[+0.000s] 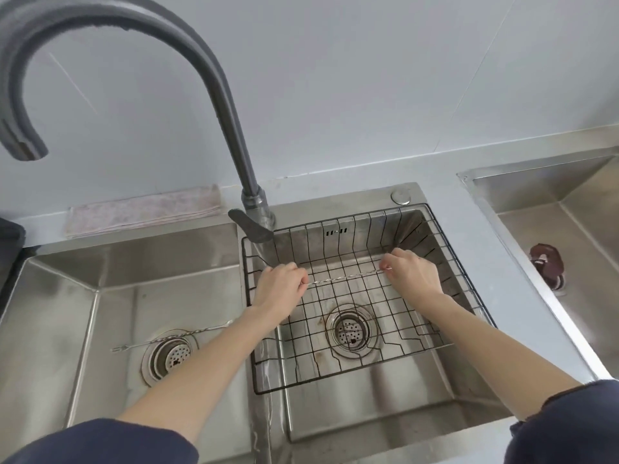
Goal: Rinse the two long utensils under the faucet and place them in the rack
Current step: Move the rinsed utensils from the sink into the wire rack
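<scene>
A thin twisted skewer (345,277) hangs level over the wire rack (469,286), left hand (279,289) pinching its 9 o'clock end, right hand (410,274) its 3 o'clock end. The second skewer (167,336) lies across the left basin's drain (169,354), at 8 o'clock from the faucet (231,118)

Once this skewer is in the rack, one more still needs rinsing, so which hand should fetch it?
Probably the left hand: the other skewer lies across the left basin's drain, on that side. The right hand would have to cross over the rack.
</scene>
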Motion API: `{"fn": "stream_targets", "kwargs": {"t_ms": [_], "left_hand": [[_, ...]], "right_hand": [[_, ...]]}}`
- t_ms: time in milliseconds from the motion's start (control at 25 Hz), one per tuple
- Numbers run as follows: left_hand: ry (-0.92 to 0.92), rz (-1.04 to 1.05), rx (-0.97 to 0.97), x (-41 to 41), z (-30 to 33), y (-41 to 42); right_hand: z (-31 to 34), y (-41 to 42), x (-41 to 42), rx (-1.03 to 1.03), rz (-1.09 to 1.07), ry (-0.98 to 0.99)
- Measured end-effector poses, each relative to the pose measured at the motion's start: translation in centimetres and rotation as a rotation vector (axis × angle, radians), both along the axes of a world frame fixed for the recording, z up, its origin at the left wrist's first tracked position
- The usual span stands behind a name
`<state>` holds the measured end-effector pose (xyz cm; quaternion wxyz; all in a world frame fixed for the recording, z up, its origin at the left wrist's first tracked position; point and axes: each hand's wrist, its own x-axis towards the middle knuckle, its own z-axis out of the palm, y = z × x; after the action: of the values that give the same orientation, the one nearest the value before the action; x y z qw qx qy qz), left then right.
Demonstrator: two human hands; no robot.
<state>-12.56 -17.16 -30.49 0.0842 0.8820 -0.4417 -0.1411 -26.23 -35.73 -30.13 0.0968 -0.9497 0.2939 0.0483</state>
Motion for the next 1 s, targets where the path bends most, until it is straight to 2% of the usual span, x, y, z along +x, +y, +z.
{"fn": "stream_targets", "kwargs": {"t_ms": [240,440,720,1000], "left_hand": [[0.042,0.008,0.088,0.2,-2.9,-0.5],[0.018,-0.015,0.144,0.2,-3.4,-0.9],[0.044,0.005,0.152,0.0,-2.6,-0.8],[0.023,0.035,0.104,0.1,0.8,0.7]], "right_hand": [[-3.4,-0.6,0.9,0.026,0.034,0.093],[-4.1,-0.6,0.8,0.039,0.036,0.055],[-3.3,0.2,0.6,0.062,0.037,0.113],[0.1,2.4,0.8,0.027,0.077,0.127]]}}
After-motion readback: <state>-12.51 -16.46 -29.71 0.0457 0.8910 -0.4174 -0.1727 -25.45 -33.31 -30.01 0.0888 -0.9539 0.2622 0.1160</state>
